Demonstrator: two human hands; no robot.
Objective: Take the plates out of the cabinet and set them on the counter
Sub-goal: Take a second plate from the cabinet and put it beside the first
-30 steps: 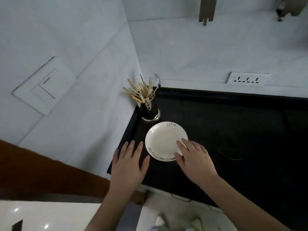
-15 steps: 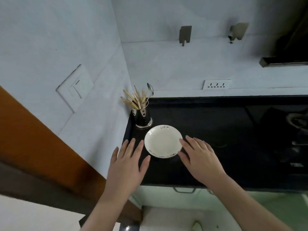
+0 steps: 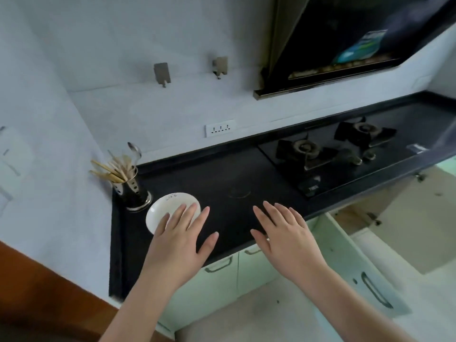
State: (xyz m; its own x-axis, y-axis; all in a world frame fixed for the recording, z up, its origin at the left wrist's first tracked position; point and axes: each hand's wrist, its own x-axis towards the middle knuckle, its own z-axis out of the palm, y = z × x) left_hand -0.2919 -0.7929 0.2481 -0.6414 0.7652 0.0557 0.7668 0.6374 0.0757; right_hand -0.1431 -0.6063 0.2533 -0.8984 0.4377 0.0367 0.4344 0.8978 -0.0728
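A small white plate (image 3: 164, 208) with dark lettering on its far rim lies on the black counter (image 3: 227, 174) near the left corner. My left hand (image 3: 181, 240) hovers flat with fingers spread, its fingertips over the plate's near right part; it holds nothing. To the right, my right hand (image 3: 286, 233) is also spread flat above the counter's front edge, empty and apart from the plate. An open cabinet door (image 3: 357, 265) swings out below the counter at the right; the cabinet's inside shows no plates from here.
A metal holder (image 3: 132, 191) with chopsticks and a spoon stands just behind the plate in the corner. A gas hob (image 3: 328, 154) with two burners sits to the right, under a dark range hood (image 3: 345, 40). Closed pale green cabinet doors (image 3: 222, 275) lie below.
The view has swung up and to the right, revealing the hob and open cabinet. My right hand has come off the plate and moved right; my left hand now reaches over the plate.
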